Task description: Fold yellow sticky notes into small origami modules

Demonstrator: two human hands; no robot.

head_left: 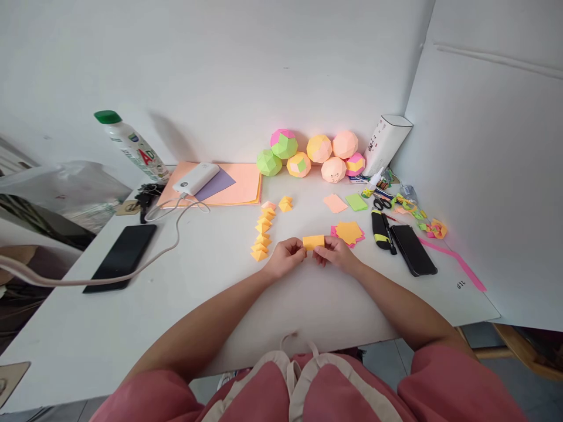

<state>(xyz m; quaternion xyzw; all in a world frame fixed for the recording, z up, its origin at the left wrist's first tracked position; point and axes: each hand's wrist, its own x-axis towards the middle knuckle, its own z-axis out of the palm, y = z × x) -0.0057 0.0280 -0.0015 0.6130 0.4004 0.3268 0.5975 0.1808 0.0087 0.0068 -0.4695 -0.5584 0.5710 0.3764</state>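
Observation:
Both my hands meet at the middle of the white table (211,328) on a small folded orange paper (314,241). My left hand (285,255) pinches its left end with fingers closed. My right hand (335,252) pinches its right end. Just left of my hands, several folded orange paper units (263,230) lie in a row, with one more (285,203) behind them. A pile of orange and pink square sheets (349,232) lies right of my right hand.
Several paper balls (308,155) stand at the back wall. A stack of paper with a power bank (196,177) and cable lies back left, beside a bottle (132,145) and a black phone (121,256). Another phone (413,249), a marker, scissors (382,202) and scraps lie right.

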